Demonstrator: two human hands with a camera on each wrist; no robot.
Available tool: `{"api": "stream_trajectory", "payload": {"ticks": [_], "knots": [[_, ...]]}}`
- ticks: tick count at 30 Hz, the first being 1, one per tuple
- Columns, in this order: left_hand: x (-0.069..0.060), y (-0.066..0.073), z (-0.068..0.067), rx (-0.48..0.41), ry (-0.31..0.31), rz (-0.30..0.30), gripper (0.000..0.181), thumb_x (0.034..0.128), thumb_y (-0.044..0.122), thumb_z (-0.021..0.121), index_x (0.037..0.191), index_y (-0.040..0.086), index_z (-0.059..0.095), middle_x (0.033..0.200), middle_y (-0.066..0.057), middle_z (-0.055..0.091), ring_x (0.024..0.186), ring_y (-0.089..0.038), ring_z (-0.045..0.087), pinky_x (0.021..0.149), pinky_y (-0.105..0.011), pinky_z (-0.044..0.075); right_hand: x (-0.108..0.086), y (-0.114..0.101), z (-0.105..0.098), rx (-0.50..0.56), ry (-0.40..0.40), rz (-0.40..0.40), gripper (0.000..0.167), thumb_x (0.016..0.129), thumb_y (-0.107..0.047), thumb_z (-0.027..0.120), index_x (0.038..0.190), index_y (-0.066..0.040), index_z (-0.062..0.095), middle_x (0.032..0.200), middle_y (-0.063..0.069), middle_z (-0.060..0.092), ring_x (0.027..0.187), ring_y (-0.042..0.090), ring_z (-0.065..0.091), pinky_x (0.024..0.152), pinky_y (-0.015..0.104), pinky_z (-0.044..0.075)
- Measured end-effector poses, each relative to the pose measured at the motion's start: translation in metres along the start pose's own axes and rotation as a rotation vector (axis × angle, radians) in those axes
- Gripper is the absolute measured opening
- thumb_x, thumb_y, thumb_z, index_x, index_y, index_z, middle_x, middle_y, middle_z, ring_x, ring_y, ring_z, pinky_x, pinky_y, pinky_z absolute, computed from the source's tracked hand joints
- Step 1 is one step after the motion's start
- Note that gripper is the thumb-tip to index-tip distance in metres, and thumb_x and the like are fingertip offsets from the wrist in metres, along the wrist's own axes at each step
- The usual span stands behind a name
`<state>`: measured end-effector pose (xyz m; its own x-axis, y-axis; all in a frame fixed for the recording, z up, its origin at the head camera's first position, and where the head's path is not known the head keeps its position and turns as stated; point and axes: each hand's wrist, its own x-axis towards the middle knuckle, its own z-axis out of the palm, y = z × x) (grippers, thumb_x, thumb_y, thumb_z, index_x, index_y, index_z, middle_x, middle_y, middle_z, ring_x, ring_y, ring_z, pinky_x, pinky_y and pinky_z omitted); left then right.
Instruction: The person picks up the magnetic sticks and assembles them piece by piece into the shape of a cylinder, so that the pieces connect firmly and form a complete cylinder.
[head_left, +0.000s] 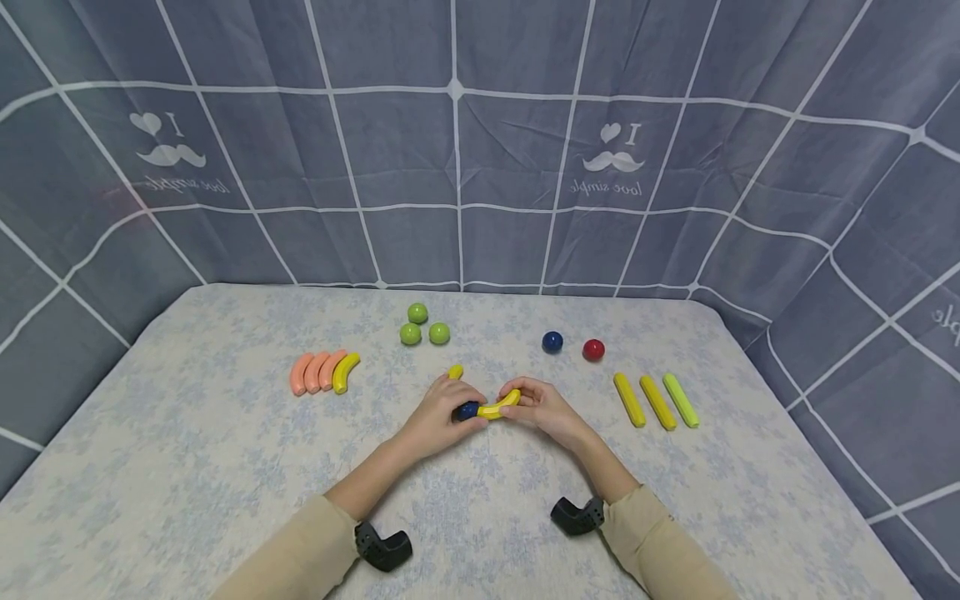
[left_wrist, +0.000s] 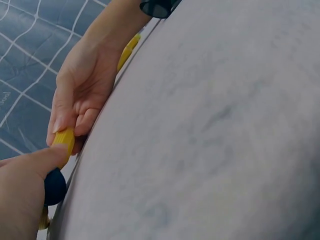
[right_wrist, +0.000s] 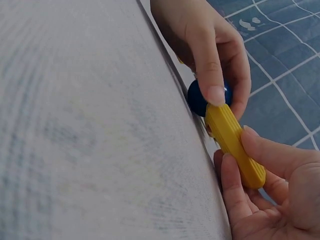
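Left hand [head_left: 444, 415] and right hand [head_left: 546, 410] pinch a yellow stick [right_wrist: 234, 145] by a blue ball [right_wrist: 196, 100]. Only my head view shows green balls [head_left: 438, 333] near the table's far edge [head_left: 495, 302], and room between the arms [head_left: 609, 471].

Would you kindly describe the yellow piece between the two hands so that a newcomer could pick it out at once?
On the pale, flower-patterned table, look near the middle, where the left hand and right hand nearly meet. Between them is a curved yellow piece, with a dark blue ball at one end. Unlike the other yellow pieces, it is pinched by the right hand.
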<state>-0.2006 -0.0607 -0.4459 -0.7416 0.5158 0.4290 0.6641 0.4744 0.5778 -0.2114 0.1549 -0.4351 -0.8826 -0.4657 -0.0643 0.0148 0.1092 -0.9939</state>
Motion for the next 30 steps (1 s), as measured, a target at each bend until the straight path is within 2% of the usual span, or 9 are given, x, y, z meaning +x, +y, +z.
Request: {"api": "stream_trajectory", "payload": {"ticks": [4, 8, 11, 14, 18, 20, 22, 24, 30], "knots": [[0.000, 0.004, 0.002, 0.065, -0.015, -0.021, 0.023, 0.0806, 0.024, 0.070, 0.098, 0.009, 0.066, 0.100, -0.004, 0.061, 0.106, -0.025, 0.051, 0.107, -0.055, 0.018, 0.000, 0.000, 0.000, -0.010, -0.004, 0.005, 0.028, 0.085, -0.009, 0.065, 0.106, 0.006, 0.054, 0.092, 0.003, 0.062, 0.083, 0.010, 0.059, 0.073, 0.020, 0.048], [-0.001, 0.004, 0.005, 0.066, -0.004, -0.024, 0.023, 0.0811, 0.025, 0.069, 0.098, 0.010, 0.066, 0.100, -0.004, 0.060, 0.105, -0.024, 0.051, 0.108, -0.055, 0.016, 0.002, 0.000, -0.003, -0.056, -0.004, -0.010, 0.029, 0.085, -0.010, 0.064, 0.108, 0.006, 0.054, 0.098, 0.006, 0.061, 0.086, 0.011, 0.059, 0.075, 0.022, 0.048], [-0.002, 0.002, 0.006, 0.057, 0.003, -0.032, 0.023, 0.0813, 0.026, 0.069, 0.099, 0.011, 0.066, 0.101, -0.003, 0.060, 0.105, -0.023, 0.051, 0.109, -0.053, 0.016, 0.005, -0.003, -0.010, -0.127, 0.039, -0.041, 0.031, 0.087, -0.011, 0.062, 0.111, 0.007, 0.054, 0.104, 0.013, 0.060, 0.087, 0.012, 0.059, 0.077, 0.025, 0.049], [-0.003, 0.000, 0.007, 0.051, 0.005, -0.043, 0.023, 0.0816, 0.027, 0.068, 0.100, 0.012, 0.067, 0.102, -0.002, 0.059, 0.106, -0.021, 0.051, 0.110, -0.050, 0.015, 0.010, -0.009, -0.026, -0.215, 0.180, -0.113, 0.030, 0.088, -0.011, 0.061, 0.112, 0.007, 0.055, 0.105, 0.018, 0.060, 0.086, 0.014, 0.059, 0.075, 0.024, 0.050], [-0.003, -0.001, 0.008, 0.042, 0.012, -0.036, 0.023, 0.0810, 0.026, 0.069, 0.100, 0.012, 0.067, 0.102, -0.001, 0.060, 0.105, -0.021, 0.052, 0.110, -0.050, 0.016, 0.017, -0.017, -0.053, -0.342, 0.454, -0.243, 0.026, 0.087, -0.006, 0.061, 0.110, 0.006, 0.057, 0.103, 0.021, 0.060, 0.089, 0.022, 0.058, 0.073, 0.020, 0.047], [-0.004, -0.001, 0.009, 0.038, 0.015, -0.029, 0.023, 0.0808, 0.025, 0.069, 0.100, 0.012, 0.067, 0.102, -0.001, 0.060, 0.105, -0.021, 0.052, 0.109, -0.050, 0.017, 0.019, -0.020, -0.065, -0.412, 0.575, -0.289, 0.025, 0.087, -0.003, 0.061, 0.110, 0.006, 0.058, 0.104, 0.023, 0.060, 0.092, 0.027, 0.056, 0.075, 0.024, 0.046], [-0.004, 0.000, 0.009, 0.036, 0.015, -0.024, 0.024, 0.0808, 0.025, 0.069, 0.100, 0.012, 0.067, 0.102, -0.001, 0.060, 0.104, -0.020, 0.052, 0.109, -0.050, 0.017, 0.020, -0.022, -0.075, -0.458, 0.664, -0.283, 0.025, 0.086, -0.002, 0.060, 0.110, 0.005, 0.058, 0.106, 0.022, 0.058, 0.095, 0.030, 0.053, 0.078, 0.031, 0.046], [-0.003, 0.000, 0.009, 0.033, 0.016, -0.023, 0.024, 0.0809, 0.026, 0.069, 0.100, 0.012, 0.067, 0.102, -0.001, 0.060, 0.104, -0.021, 0.052, 0.109, -0.050, 0.017, 0.018, -0.024, -0.084, -0.503, 0.707, -0.244, 0.025, 0.086, -0.001, 0.060, 0.111, 0.005, 0.058, 0.108, 0.021, 0.056, 0.099, 0.032, 0.050, 0.083, 0.039, 0.045], [-0.003, 0.000, 0.008, 0.030, 0.020, -0.024, 0.023, 0.0807, 0.025, 0.070, 0.100, 0.012, 0.067, 0.102, -0.001, 0.060, 0.104, -0.020, 0.052, 0.110, -0.049, 0.016, 0.011, -0.018, -0.102, -0.667, 0.681, -0.032, 0.029, 0.085, 0.000, 0.060, 0.113, 0.006, 0.057, 0.112, 0.025, 0.052, 0.103, 0.038, 0.048, 0.091, 0.048, 0.042]]}}
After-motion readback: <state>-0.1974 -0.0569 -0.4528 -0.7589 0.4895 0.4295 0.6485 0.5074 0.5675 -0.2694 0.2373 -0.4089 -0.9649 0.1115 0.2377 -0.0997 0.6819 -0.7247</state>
